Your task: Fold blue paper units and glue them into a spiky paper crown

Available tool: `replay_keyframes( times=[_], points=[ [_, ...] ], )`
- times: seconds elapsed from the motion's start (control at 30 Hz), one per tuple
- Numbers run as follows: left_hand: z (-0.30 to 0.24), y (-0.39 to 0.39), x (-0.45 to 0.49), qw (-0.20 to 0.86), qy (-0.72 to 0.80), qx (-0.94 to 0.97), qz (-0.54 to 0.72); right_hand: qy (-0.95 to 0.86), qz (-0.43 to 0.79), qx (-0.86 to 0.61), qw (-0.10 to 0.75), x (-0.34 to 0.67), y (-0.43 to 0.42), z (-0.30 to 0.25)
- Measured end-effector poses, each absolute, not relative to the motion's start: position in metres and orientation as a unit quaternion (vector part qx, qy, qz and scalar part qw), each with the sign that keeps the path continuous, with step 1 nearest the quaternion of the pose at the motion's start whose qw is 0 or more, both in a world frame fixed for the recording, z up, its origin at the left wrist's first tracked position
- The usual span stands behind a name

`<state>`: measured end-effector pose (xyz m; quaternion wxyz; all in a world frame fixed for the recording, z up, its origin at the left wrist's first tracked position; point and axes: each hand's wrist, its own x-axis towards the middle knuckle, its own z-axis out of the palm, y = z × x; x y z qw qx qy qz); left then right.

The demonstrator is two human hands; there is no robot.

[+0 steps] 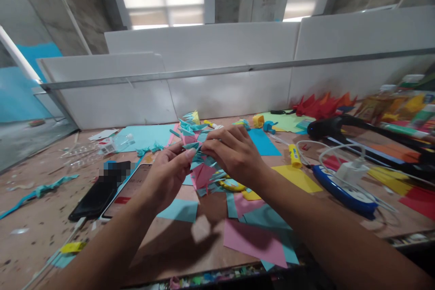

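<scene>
Both my hands meet above the middle of the wooden table point(41, 217). My left hand point(168, 176) pinches a small folded teal paper piece point(193, 147) between thumb and fingers. My right hand point(234, 154) grips the same teal piece from the right, fingers curled over it. Just under the hands lies a heap of folded teal and pink paper pieces point(204, 174). A pink paper sheet point(253, 240) and teal scraps lie nearer to me.
Two phones point(102, 192) lie at the left. A yellow glue stick point(295, 155), a yellow sheet point(297, 177), a blue device with white cables point(343, 190) and a black tool point(340, 124) sit at the right. Red and orange folded paper shapes point(319, 105) stand by the white partition point(217, 77).
</scene>
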<state>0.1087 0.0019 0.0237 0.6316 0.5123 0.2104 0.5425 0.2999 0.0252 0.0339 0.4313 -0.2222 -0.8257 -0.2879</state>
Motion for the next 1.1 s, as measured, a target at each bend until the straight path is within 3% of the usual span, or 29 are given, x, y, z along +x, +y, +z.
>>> replay_keyframes(
  times=[0.43,0.77,1.1],
  points=[
    [0.008,0.010,0.109,0.598,0.229,0.578,0.506,-0.816,-0.159,-0.244,0.499,0.307,0.027,0.034],
    [0.019,0.000,0.114,0.527,0.259,0.622,0.518,-0.814,-0.140,-0.184,0.533,0.304,0.024,0.036],
    [0.024,-0.007,0.115,0.635,0.168,0.521,0.545,-0.817,-0.189,-0.132,0.529,0.310,0.027,0.037]
  ],
)
